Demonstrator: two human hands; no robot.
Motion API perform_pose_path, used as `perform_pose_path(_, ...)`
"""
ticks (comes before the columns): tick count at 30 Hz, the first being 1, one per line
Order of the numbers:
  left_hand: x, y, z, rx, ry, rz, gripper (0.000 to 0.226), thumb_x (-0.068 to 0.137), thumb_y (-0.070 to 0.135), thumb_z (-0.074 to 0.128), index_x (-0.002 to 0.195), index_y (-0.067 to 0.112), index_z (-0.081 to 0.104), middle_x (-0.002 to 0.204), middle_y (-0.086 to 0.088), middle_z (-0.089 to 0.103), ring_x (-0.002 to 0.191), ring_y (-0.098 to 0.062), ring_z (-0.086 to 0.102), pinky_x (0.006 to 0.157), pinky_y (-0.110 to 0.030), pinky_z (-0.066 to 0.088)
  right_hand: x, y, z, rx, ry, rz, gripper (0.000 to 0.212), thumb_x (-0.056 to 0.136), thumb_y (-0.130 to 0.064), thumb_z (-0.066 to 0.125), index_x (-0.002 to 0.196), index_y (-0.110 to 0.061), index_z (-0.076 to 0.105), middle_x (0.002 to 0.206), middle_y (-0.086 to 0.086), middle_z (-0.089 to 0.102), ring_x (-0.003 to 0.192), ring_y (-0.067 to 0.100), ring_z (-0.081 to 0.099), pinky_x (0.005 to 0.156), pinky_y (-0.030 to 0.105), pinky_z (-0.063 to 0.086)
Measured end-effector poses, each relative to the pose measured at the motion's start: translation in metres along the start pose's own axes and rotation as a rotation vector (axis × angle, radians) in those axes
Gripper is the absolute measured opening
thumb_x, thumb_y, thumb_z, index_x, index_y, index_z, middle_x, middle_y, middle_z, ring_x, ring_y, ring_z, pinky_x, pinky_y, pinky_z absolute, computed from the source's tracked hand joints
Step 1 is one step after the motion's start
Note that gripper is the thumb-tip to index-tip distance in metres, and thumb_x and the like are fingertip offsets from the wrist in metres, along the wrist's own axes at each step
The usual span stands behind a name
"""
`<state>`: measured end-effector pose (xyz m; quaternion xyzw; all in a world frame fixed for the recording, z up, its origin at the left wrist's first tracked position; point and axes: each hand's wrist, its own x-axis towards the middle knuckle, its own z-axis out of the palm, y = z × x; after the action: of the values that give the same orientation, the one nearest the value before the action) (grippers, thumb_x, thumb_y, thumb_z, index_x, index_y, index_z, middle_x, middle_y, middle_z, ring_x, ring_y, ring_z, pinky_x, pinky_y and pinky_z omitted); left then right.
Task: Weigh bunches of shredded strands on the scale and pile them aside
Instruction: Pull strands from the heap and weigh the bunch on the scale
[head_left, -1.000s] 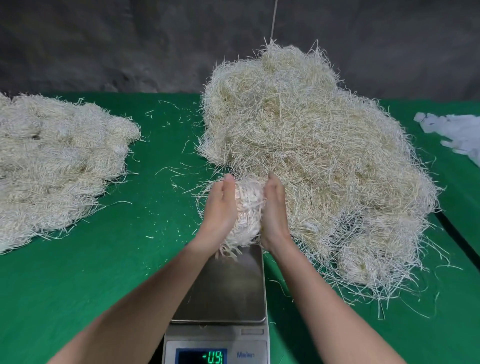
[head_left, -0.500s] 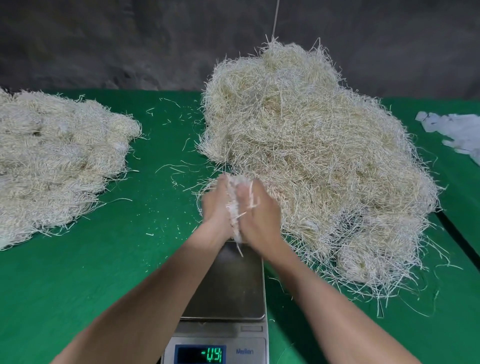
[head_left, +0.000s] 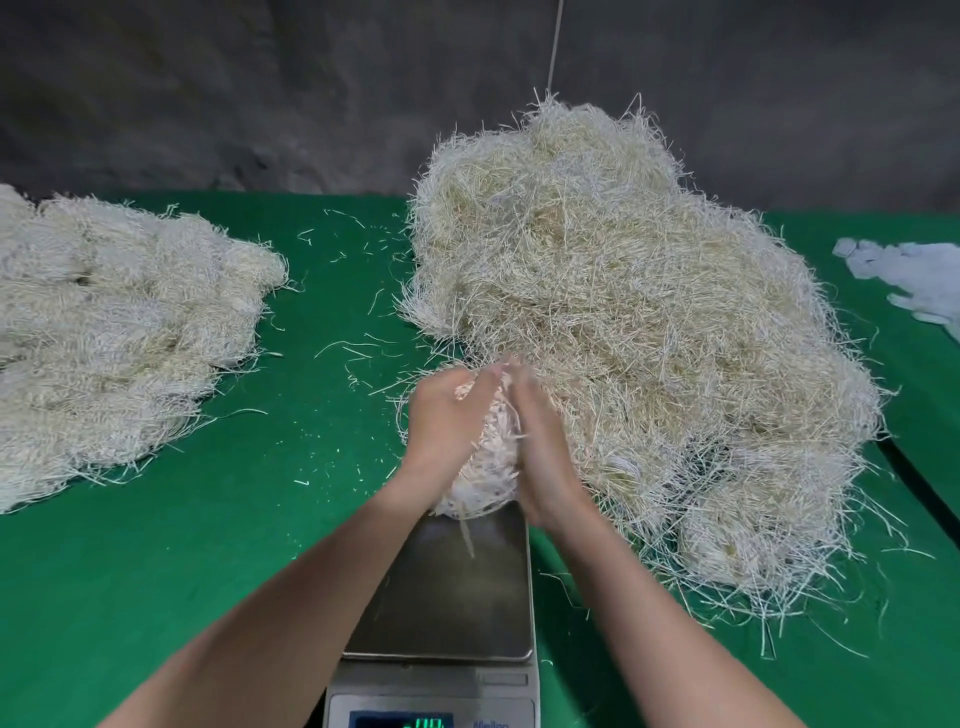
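Over the scale's (head_left: 441, 587) far edge, left hand (head_left: 441, 421) and right hand (head_left: 540, 447) curl fingers round a bunch of shredded strands (head_left: 485, 467), likely light, springy and shedding, best squeezed mid-bundle from both sides, loose heap (head_left: 623, 338) just behind.

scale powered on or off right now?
On. The scale has its display glowing with green digits at the picture's bottom edge. The reading itself is cut off, so I cannot tell the value.

Setting: small hand-processing workshop. Evidence: 1 green-covered worktable (head_left: 234, 571), rough grey wall (head_left: 208, 93) behind, 1 digital scale (head_left: 447, 597), 2 bulk lots of shredded strands: loose heap (head_left: 649, 322), bunched pile (head_left: 104, 338).
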<state>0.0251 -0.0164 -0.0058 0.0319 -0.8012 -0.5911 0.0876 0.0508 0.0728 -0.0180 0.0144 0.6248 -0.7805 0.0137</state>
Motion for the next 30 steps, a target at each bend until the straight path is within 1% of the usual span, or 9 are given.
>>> perform_pose_path(5, 0.001, -0.005, 0.006, -0.157, 0.183, -0.116, 0.030, 0.086, 0.039, 0.065, 0.097, 0.012, 0.058, 0.091, 0.007, 0.058, 0.080, 0.001, 0.055, 0.067, -0.015, 0.041, -0.006, 0.018, 0.028, -0.207, 0.292, -0.034, 0.057, 0.090, -0.056, 0.045, 0.138, -0.025, 0.040, 0.123, -0.016, 0.039, 0.114, 0.004, 0.041, 0.094, 0.025, 0.034)
perform_pose_path(9, -0.023, -0.018, 0.007, -0.795, -0.230, -0.543, 0.070, 0.074, 0.062, 0.062, 0.124, 0.013, 0.058, 0.117, -0.009, 0.066, 0.108, -0.023, 0.063, 0.096, -0.041, 0.048, 0.014, 0.011, 0.014, 0.025, 0.398, 0.092, 0.048, 0.094, -0.044, 0.048, 0.132, -0.015, 0.045, 0.134, 0.016, 0.051, 0.118, 0.031, 0.053, 0.099, 0.039, 0.044)
perform_pose_path(12, -0.031, -0.021, 0.019, -0.640, -0.091, -0.596, 0.067, 0.074, 0.072, 0.049, 0.112, 0.017, 0.058, 0.071, 0.010, 0.070, 0.066, -0.005, 0.069, 0.053, -0.016, 0.053, 0.009, 0.018, 0.013, -0.254, 0.406, 0.030, 0.050, 0.096, -0.045, 0.042, 0.137, -0.016, 0.039, 0.138, 0.009, 0.046, 0.115, 0.018, 0.050, 0.096, 0.022, 0.037)
perform_pose_path(14, -0.023, -0.020, 0.018, -0.531, 0.135, -0.566, 0.049, 0.088, 0.058, 0.049, 0.107, 0.014, 0.057, 0.059, 0.009, 0.056, 0.052, -0.009, 0.057, 0.035, -0.008, 0.038, -0.003, 0.026, 0.016, -0.494, 0.332, -0.056, 0.043, 0.097, -0.038, 0.043, 0.131, -0.012, 0.045, 0.131, 0.007, 0.049, 0.118, 0.019, 0.046, 0.102, 0.032, 0.037)
perform_pose_path(17, -0.009, -0.031, 0.012, -0.389, 0.253, -0.256, 0.034, 0.091, 0.037, 0.058, 0.066, 0.014, 0.052, 0.051, 0.011, 0.043, 0.048, -0.004, 0.043, 0.045, -0.015, 0.037, -0.004, 0.030, 0.008, -0.606, 0.289, -0.137, 0.033, 0.095, -0.034, 0.047, 0.118, -0.010, 0.048, 0.126, 0.005, 0.046, 0.122, 0.022, 0.041, 0.104, 0.035, 0.032)
perform_pose_path(20, -0.003, -0.035, 0.007, -0.374, 0.043, -0.157, 0.036, 0.093, 0.013, 0.057, 0.056, 0.015, 0.057, 0.047, 0.012, 0.048, 0.043, 0.004, 0.044, 0.047, -0.010, 0.037, 0.004, 0.016, 0.004, -0.470, 0.150, -0.119, 0.048, 0.092, -0.052, 0.045, 0.134, -0.033, 0.033, 0.135, -0.011, 0.040, 0.127, 0.007, 0.037, 0.103, 0.028, 0.030)
perform_pose_path(23, 0.005, -0.023, 0.006, -0.339, -0.103, -0.202, 0.017, 0.096, 0.017, 0.052, 0.086, 0.015, 0.065, 0.078, -0.003, 0.065, 0.075, -0.013, 0.060, 0.066, -0.027, 0.048, 0.015, 0.017, 0.003, -0.460, 0.033, -0.028, 0.060, 0.085, -0.066, 0.045, 0.137, -0.038, 0.037, 0.131, -0.023, 0.037, 0.126, -0.002, 0.034, 0.100, 0.017, 0.028)
perform_pose_path(26, 0.000, -0.016, -0.011, -0.448, -0.296, -0.335, 0.054, 0.091, 0.055, 0.047, 0.123, 0.012, 0.042, 0.120, -0.003, 0.054, 0.106, -0.008, 0.055, 0.088, -0.031, 0.047, 0.025, 0.021, -0.002, -0.333, 0.180, 0.076, 0.070, 0.083, -0.056, 0.058, 0.138, -0.017, 0.042, 0.142, -0.001, 0.042, 0.124, 0.014, 0.043, 0.105, 0.041, 0.038)
perform_pose_path(30, -0.006, -0.029, -0.015, -0.669, -0.281, -0.554, 0.052, 0.095, 0.003, 0.047, 0.125, 0.046, 0.043, 0.152, -0.007, 0.028, 0.131, -0.003, 0.038, 0.104, -0.030, 0.039, 0.031, 0.023, -0.004, -0.129, 0.349, 0.140, 0.077, 0.084, -0.050, 0.061, 0.143, -0.011, 0.032, 0.151, 0.007, 0.030, 0.135, 0.023, 0.032, 0.110, 0.043, 0.030)
